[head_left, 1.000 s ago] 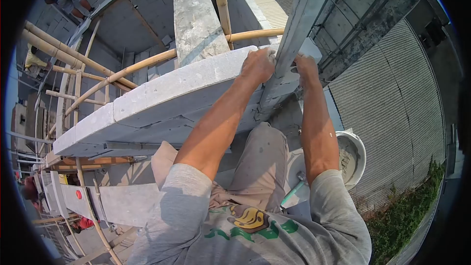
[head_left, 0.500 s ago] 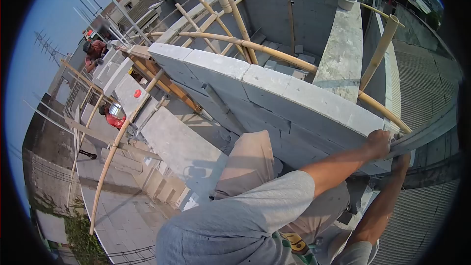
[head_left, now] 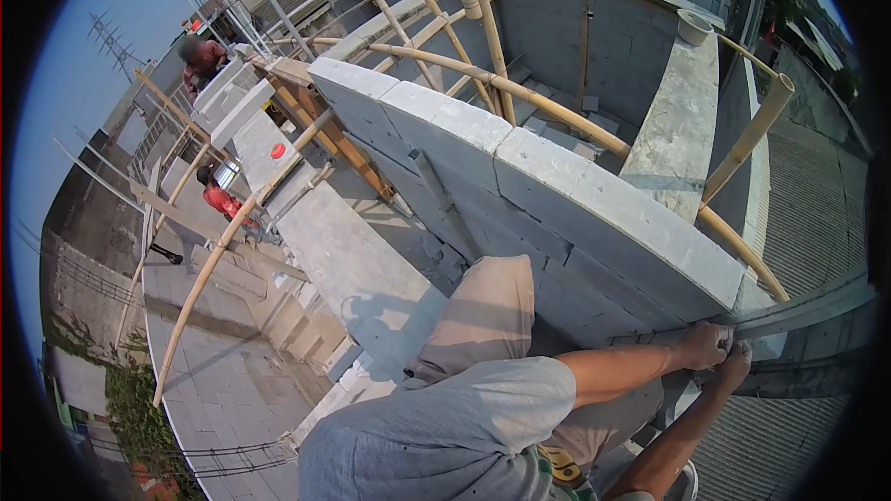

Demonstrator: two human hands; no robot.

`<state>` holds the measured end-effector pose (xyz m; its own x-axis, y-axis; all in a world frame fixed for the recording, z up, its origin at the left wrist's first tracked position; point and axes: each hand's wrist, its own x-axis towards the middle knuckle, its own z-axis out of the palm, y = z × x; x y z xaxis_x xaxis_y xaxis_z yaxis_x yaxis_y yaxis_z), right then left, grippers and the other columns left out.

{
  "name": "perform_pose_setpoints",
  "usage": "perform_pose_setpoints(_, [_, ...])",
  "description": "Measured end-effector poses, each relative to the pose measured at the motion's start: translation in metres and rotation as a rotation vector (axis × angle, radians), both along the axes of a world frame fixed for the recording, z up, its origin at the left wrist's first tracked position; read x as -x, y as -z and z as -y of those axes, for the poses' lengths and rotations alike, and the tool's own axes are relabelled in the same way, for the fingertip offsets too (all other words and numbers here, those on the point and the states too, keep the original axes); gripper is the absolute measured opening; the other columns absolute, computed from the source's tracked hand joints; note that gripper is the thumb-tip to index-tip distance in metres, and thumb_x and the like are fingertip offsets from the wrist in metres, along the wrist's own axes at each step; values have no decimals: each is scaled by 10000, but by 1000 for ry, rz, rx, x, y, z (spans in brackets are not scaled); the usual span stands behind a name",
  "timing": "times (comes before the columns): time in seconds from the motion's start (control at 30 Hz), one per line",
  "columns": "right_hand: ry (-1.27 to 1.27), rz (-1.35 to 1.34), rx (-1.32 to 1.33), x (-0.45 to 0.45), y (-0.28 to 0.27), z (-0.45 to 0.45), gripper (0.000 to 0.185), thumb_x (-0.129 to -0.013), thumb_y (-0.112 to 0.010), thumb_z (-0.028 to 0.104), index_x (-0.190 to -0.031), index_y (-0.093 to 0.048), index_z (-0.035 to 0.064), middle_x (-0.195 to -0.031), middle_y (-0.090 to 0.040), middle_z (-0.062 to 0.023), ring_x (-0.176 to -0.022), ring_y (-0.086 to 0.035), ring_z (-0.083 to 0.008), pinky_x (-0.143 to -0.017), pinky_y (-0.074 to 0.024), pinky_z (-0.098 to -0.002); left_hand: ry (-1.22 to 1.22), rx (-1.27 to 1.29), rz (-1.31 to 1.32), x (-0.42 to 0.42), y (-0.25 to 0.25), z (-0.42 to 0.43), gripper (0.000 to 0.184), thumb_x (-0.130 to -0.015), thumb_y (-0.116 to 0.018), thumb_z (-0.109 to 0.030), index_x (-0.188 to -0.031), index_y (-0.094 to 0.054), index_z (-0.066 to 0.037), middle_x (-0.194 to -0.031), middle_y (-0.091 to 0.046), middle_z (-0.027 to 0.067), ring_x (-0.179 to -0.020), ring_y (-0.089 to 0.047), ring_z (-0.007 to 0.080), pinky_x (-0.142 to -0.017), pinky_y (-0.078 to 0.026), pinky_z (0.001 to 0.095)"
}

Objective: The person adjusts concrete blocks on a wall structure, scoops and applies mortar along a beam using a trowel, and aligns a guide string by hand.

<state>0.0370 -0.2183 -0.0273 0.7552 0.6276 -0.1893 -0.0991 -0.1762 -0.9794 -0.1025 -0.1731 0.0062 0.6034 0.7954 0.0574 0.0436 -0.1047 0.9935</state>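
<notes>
My left hand [head_left: 703,346] has its fingers curled in, close to the end of a grey block wall [head_left: 548,181]. Just beside it, my right hand [head_left: 734,364] is also closed, and the two nearly touch. Whatever lies between the fingers is too small or hidden to make out. Both hands are next to a long grey upright post [head_left: 798,311] at the wall's end. My bent knee [head_left: 492,301] rests along the near side of the wall.
A pale plank [head_left: 357,260] runs on my left with a red round object [head_left: 277,150] on it. Bamboo poles [head_left: 548,111] cross behind the wall. A bucket [head_left: 694,26] stands on a far ledge. Two people in red [head_left: 202,60] are at the left. Corrugated roofing [head_left: 817,186] lies right.
Both hands have come down from the post's edge and closer to my body, drawing together. The view has shifted, so the wall sits lower and further right.
</notes>
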Motion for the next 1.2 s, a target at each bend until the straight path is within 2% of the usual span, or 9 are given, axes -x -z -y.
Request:
perform_pose_setpoints(0.27, [43,130,158,-12,-22,5,115,-870,-496,78,-865,-592,15,-563,-444,24,-443,-372,-46,-399,-281,-242,98,-45,-88,24,-1,3,217,-714,-613,-190,-844,-656,-22,-832,-659,181,-839,-634,328,-768,-478,389])
perform_pose_setpoints(0.33, [64,304,121,-10,-34,7,108,-843,-534,96,-816,-599,13,-564,-446,25,-445,-381,-57,-407,-305,-243,70,-45,-123,37,2,-4,248,-768,-577,-254,-885,-659,-51,-811,-667,143,-789,-643,300,-733,-487,390])
perform_pose_setpoints(0.43, [75,246,57,-9,-50,6,134,-854,-538,114,-844,-601,-4,-586,-483,-3,-400,-408,-95,-407,-355,-259,64,22,-154,61,7,-19,315,-836,-574,-288,-980,-640,-16,-717,-628,57,-684,-588,115,-633,-460,280])
perform_pose_setpoints(0.7, [31,491,269,-12,-79,4,176,-862,-508,138,-875,-603,-9,-632,-565,-76,-410,-520,-154,-418,-392,-300,-34,415,46,94,10,-36,504,-886,-557,-450,-1100,-558,7,-956,-597,78,-803,-572,131,-704,-465,276])
perform_pose_setpoints(0.77, [-90,564,328,-18,-86,6,202,-850,-495,128,-925,-598,-29,-677,-592,-132,-467,-570,-207,-446,-425,-341,-44,429,183,100,16,-43,486,-879,-572,-442,-1100,-548,-10,-932,-597,75,-783,-573,135,-686,-463,270])
perform_pose_setpoints(0.87, [-149,900,502,-38,-77,3,203,-873,-495,127,-1017,-596,25,-916,-638,-203,-872,-605,-380,-734,-441,-433,-109,501,219,117,-3,-58,462,-883,-568,-442,-1124,-533,-50,-950,-585,54,-765,-566,131,-673,-467,289])
perform_pose_setpoints(0.93, [-208,1080,585,-42,-73,4,236,-883,-479,126,-1074,-597,53,-991,-636,-206,-931,-601,-382,-757,-443,-445,-216,539,351,126,0,-72,418,-878,-552,-456,-1089,-552,-96,-863,-580,14,-713,-559,101,-597,-444,256])
perform_pose_setpoints(1.03, [-128,1097,696,-14,-95,-2,266,-890,-471,133,-1112,-583,38,-1034,-631,-206,-971,-591,-380,-772,-437,-450,-281,540,423,150,-11,-88,443,-891,-551,-439,-1173,-532,-98,-969,-589,39,-778,-555,111,-696,-459,285])
perform_pose_setpoints(1.2, [-69,941,520,-41,-106,-9,345,-896,-458,145,-1209,-537,22,-1100,-624,-182,-975,-601,-357,-757,-448,-429,-343,529,482,166,-20,-103,416,-902,-540,-426,-1157,-548,-98,-938,-593,18,-771,-556,94,-697,-460,266])
